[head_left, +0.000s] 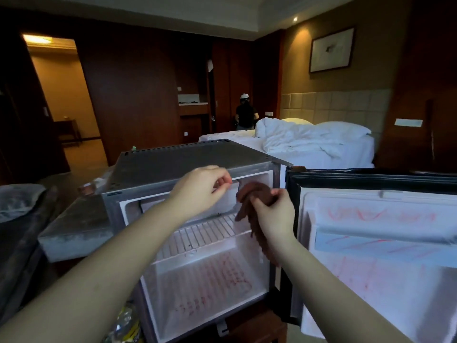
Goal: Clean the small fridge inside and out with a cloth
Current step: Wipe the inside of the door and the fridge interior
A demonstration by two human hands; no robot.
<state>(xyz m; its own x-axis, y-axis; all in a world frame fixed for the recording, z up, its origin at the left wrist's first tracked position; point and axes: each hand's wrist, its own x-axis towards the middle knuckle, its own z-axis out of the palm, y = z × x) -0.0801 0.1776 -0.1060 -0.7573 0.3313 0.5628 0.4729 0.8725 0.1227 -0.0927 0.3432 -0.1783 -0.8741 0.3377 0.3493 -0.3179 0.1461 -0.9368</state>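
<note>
My right hand [272, 214] is clenched around a brown cloth [256, 194], bunched above my fingers at the upper right corner of the fridge opening. Its loose tail hangs down past my wrist, along the right side wall. My left hand [200, 189] is just beside it, a small gap between the two. Its fingers are curled in at the top front edge of the fridge [193, 157], in front of the small white freezer flap [228, 198]. The fingertips are blurred, so I cannot tell whether they pinch the flap or hold nothing. Below both hands the white wire shelf [205, 236] spans the cavity. Under it the lower space stands open, with red scribbles on its back wall and floor. The door [371, 243] is swung wide to my right, its dark rubber-lined edge close to the fridge's right corner. Its white inner lining and rack are also streaked with red marks. To the left of the fridge a grey slab [79, 226] lies level, near its side. Behind the fridge is a bed [309, 142] with rumpled white covers. A person [244, 112] stands well beyond it by the dark wood wall, and a lit doorway [57, 95] opens at far left.
</note>
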